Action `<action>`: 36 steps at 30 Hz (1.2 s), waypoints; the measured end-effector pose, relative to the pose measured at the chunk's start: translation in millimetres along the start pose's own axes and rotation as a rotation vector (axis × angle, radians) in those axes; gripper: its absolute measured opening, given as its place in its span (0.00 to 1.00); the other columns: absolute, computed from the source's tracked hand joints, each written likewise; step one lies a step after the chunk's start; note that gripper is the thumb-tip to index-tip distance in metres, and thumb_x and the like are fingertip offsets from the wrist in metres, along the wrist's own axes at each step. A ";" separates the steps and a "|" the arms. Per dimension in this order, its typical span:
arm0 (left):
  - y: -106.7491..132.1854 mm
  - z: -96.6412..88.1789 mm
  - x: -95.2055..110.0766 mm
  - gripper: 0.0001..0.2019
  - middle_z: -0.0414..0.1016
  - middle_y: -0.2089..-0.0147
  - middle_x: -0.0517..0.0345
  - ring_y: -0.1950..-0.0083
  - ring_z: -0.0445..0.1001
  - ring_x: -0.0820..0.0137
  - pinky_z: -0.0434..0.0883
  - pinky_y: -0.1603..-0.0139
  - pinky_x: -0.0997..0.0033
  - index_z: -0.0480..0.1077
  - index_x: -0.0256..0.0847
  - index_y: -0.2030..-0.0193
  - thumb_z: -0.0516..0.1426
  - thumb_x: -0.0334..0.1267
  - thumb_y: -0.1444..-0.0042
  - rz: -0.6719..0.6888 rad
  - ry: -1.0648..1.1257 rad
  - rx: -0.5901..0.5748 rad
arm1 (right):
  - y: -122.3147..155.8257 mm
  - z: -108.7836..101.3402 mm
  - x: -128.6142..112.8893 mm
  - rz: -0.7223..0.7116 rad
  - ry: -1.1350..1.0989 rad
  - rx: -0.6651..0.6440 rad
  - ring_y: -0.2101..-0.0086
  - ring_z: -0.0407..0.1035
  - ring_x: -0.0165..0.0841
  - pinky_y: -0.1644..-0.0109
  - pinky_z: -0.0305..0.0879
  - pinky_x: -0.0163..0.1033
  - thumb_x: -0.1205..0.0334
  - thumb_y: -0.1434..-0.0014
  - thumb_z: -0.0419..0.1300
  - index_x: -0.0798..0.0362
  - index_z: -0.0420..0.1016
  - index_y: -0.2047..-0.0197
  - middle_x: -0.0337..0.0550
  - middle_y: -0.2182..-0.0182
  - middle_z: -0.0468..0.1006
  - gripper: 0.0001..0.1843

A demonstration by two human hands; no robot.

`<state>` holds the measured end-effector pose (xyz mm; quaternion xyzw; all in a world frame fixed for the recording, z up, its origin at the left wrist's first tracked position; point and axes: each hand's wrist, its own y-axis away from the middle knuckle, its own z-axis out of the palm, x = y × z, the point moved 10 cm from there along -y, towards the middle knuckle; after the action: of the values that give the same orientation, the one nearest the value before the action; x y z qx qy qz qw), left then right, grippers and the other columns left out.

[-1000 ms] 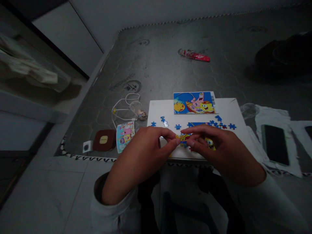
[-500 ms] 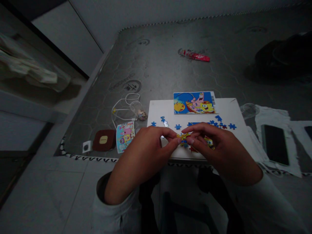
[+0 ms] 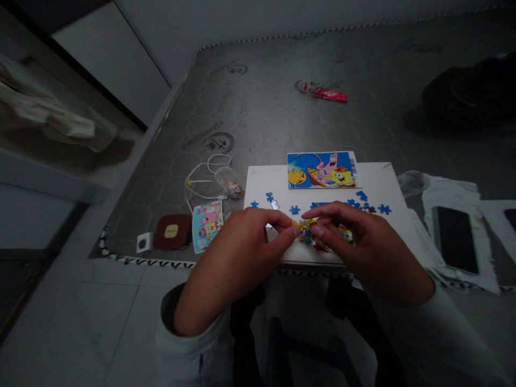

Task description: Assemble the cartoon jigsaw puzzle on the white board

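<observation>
My left hand (image 3: 253, 239) pinches the left edge of some yellow-and-blue jigsaw puzzle pieces (image 3: 305, 228) between thumb and forefinger. From the other side my right hand (image 3: 358, 234) curls around the same pieces, thumb and forefinger at their right edge. A partly joined section of puzzle with a yellow cartoon face (image 3: 345, 234) lies under my right hand, mostly covered by it. Loose blue puzzle pieces (image 3: 295, 210) are scattered beyond my fingers, and several more (image 3: 385, 209) lie to the right. All of this is on a white board (image 3: 264, 180).
A cartoon picture card (image 3: 322, 170) lies at the board's far edge. To the left are another cartoon card (image 3: 207, 226), a brown case (image 3: 172, 232) and a white cable (image 3: 203, 181). A phone (image 3: 455, 239) rests on tissue at right. Farther back lies a red wrapper (image 3: 324, 92).
My right thumb has shifted slightly to the right, and more of the yellow-and-blue pieces shows between my fingertips. My left hand stays nearly where it was.
</observation>
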<state>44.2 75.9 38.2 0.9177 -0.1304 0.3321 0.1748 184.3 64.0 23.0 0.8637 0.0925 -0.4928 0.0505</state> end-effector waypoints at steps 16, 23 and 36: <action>0.0 -0.6 1.0 0.10 0.78 0.74 0.65 0.76 0.68 0.74 0.68 0.60 0.73 0.82 0.47 0.62 0.58 0.42 0.38 0.012 0.003 0.003 | 1.3 -0.2 1.4 0.007 -0.002 0.005 0.69 0.74 0.30 0.63 0.65 0.37 0.58 0.37 0.61 0.46 0.79 0.53 0.35 0.71 0.80 0.10; -1.5 1.7 -0.3 0.10 0.79 0.73 0.65 0.76 0.67 0.75 0.65 0.61 0.72 0.82 0.46 0.62 0.58 0.42 0.38 -0.011 0.010 0.000 | 0.3 -2.3 -2.1 -0.018 0.014 0.025 0.70 0.73 0.29 0.64 0.65 0.35 0.59 0.37 0.61 0.47 0.79 0.55 0.34 0.71 0.80 0.09; -4.1 3.6 -2.3 0.09 0.81 0.67 0.67 0.72 0.70 0.75 0.61 0.65 0.72 0.80 0.46 0.63 0.58 0.42 0.39 -0.005 0.045 0.016 | 1.3 -5.7 0.1 0.003 0.031 0.065 0.69 0.74 0.29 0.64 0.65 0.35 0.59 0.38 0.62 0.46 0.80 0.54 0.34 0.68 0.82 0.09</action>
<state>45.9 78.4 33.1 0.9117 -0.1216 0.3532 0.1711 189.4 63.7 25.8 0.8726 0.0758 -0.4820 0.0218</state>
